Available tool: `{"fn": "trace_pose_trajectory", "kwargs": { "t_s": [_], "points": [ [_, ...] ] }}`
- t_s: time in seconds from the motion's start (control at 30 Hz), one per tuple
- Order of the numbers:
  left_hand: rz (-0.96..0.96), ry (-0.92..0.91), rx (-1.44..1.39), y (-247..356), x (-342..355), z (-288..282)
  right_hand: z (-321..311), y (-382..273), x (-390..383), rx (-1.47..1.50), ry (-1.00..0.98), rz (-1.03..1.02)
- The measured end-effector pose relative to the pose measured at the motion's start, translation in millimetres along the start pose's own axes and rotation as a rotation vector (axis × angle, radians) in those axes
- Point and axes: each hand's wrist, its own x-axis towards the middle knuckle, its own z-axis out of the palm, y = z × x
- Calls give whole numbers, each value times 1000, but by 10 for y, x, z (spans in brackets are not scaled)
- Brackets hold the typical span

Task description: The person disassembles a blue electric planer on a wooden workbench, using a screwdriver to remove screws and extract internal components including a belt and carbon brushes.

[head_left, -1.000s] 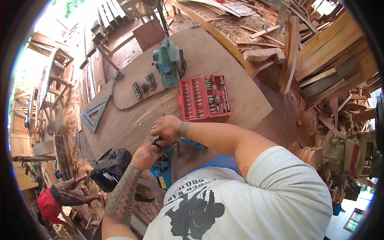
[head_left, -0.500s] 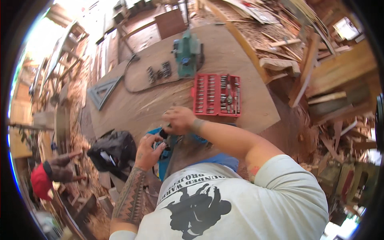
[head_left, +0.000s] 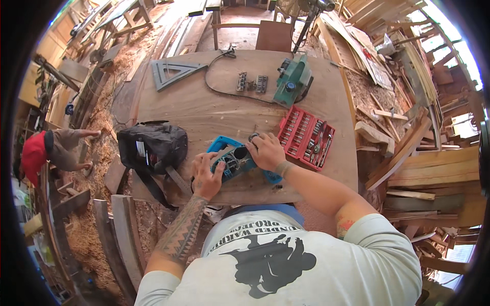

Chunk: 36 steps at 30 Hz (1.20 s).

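Note:
A blue plastic open case or tool body (head_left: 236, 169), with dark parts and compartments inside, lies at the near edge of the table. My left hand (head_left: 206, 177) grips its left side, with the fingers bent over the edge. My right hand (head_left: 266, 152) is at its upper right, with the fingers curled around a dark round piece (head_left: 253, 136). A black round opening or cap (head_left: 241, 152) shows between the two hands. Right beside my right hand is a red socket set (head_left: 306, 137), its case open and filled with metal sockets and a ratchet.
A green power planer (head_left: 293, 81) with a cord stands at the far right of the wooden table (head_left: 194, 112). Near it lie two metal blocks (head_left: 251, 83) and a grey triangular square (head_left: 176, 74). A black bag (head_left: 153, 145) sits at left. A person in red (head_left: 38, 153) is beyond.
The view has turned and lifted, so the table now shows more fully. My right hand has come away from my left and now closes around the dark round piece.

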Motion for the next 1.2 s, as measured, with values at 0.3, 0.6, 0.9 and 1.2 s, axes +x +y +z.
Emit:
{"fn": "trace_pose_trajectory", "kwargs": {
  "t_s": [0.3,0.6,0.9,1.2],
  "points": [
    [212,164,70,-124,351,128,-53,107,-59,132,-164,142],
    [198,126,72,-42,403,36,-221,456,116,487,-429,171],
    [-173,317,210,255,122,124,-30,1738,2320,-269,-255,-263],
    [-385,511,18,215,-136,436,68,1909,3584,-576,-767,-530]
  ]
}}
